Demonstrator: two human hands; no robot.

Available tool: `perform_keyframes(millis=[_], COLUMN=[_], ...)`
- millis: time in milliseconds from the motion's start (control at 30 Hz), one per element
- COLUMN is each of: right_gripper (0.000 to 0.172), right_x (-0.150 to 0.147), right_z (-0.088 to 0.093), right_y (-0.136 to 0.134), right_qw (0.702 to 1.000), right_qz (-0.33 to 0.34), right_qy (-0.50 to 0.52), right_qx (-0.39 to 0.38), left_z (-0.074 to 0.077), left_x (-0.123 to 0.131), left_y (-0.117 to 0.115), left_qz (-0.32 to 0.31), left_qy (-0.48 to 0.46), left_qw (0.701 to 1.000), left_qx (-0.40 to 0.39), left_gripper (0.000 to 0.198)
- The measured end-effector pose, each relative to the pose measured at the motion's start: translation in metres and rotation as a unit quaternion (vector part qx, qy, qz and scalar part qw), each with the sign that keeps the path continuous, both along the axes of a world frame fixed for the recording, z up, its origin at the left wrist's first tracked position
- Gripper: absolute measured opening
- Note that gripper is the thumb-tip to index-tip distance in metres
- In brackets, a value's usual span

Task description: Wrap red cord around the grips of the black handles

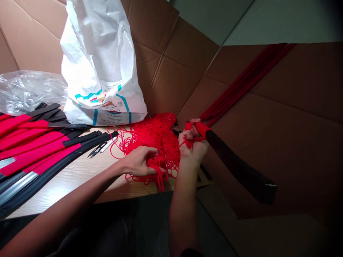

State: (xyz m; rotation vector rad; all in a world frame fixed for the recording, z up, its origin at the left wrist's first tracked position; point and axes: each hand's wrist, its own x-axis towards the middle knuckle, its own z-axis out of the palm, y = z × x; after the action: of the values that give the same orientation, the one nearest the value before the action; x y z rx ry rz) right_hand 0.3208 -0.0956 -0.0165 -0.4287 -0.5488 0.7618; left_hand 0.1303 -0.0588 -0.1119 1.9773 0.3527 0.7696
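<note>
Forearms come up from the bottom edge over a dark lap. Fingers of the right hand (pixel 191 144) are clenched tight around the red-wrapped end of a black strip (pixel 238 167), which slants away low and to the right, off the surface (pixel 80 176) and in front of the cardboard (pixel 281 117). Fingers of the left hand (pixel 139 162) are curled down into a loose heap of red thread (pixel 158 137) at the surface's near edge, closed on a few strands; one strand seems to run up to the right fist.

From where I stand, the care lies in the heap: I would pull a single strand clear and lift it slowly, since the loops look ready to snag. The right grip looks firm enough; the strip's long free end could swing, so holding it close would help.

Snips (pixel 98 149) lie just left of the thread, within easy reach. Beyond them, more red-and-black strips (pixel 32 142) are stacked, with a white bag (pixel 102 64) standing behind.
</note>
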Motion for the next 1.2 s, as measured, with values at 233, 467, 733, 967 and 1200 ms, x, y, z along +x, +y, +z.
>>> perform_keyframes(millis=[233, 467, 733, 967, 1200], right_gripper=[0.016, 0.011, 0.014, 0.011, 0.018], right_x=[0.033, 0.050, 0.018, -0.002, 0.013], right_z=[-0.006, -0.029, -0.046, -0.034, -0.039], right_y=[-0.026, -0.041, -0.049, -0.058, -0.081], right_qw=[1.000, 0.999, 0.997, 1.000, 1.000], right_qz=[-0.017, -0.032, 0.008, 0.006, 0.020], right_qy=[-0.007, -0.019, -0.028, 0.003, -0.005], right_qx=[-0.010, -0.038, -0.075, -0.022, -0.001], left_z=[0.001, -0.003, 0.058, -0.020, -0.047], left_x=[-0.042, -0.079, -0.130, 0.005, 0.040], left_y=[-0.002, -0.002, 0.007, -0.018, -0.031], left_qz=[0.000, 0.022, 0.096, -0.044, 0.026], left_qy=[0.045, 0.149, 0.092, 0.201, 0.312], left_qw=[0.997, 0.976, 0.987, 0.953, 0.915], left_qx=[0.055, 0.158, 0.085, 0.222, 0.256], left_gripper=[0.031, 0.048, 0.032, 0.014, 0.034])
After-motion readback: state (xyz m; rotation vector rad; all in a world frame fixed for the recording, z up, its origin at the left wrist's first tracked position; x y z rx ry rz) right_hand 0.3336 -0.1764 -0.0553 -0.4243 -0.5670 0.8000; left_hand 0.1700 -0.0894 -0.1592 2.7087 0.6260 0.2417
